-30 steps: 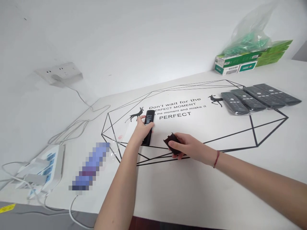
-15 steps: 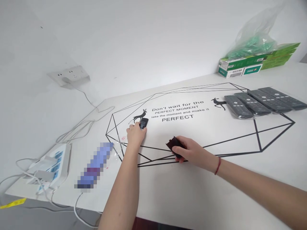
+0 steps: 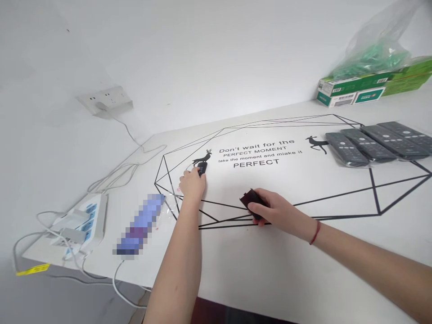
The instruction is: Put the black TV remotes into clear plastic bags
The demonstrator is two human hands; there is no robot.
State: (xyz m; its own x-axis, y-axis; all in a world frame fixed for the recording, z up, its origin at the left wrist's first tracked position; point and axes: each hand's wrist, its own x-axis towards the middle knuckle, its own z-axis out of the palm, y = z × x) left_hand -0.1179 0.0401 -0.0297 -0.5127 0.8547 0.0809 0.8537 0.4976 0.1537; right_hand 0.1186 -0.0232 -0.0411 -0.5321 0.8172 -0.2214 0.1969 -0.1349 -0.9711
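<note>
My left hand (image 3: pixel 193 183) is closed on a black remote control (image 3: pixel 202 168), at the left of the printed lettering on the white table. Only the remote's far end, with small pale print, shows past my fingers; the rest is hidden. Nearer to me and further right, my right hand (image 3: pixel 270 208) grips a dark battery cover (image 3: pixel 252 200) between thumb and fingers. Small tabs stick out along the cover's far edge. The two pieces are apart from each other.
Several wrapped remotes (image 3: pixel 347 148) lie side by side at the right. Green and white boxes (image 3: pixel 351 92) with a plastic bag (image 3: pixel 374 56) stand against the wall. At the left are a power strip (image 3: pixel 97 220), loose cables (image 3: pixel 118 173) and a pixelated blue object (image 3: pixel 143 225).
The view has shifted, so the table sits further right in the picture. My left hand and the remote have moved slightly left against the printed deer. My right hand still holds the cover.
</note>
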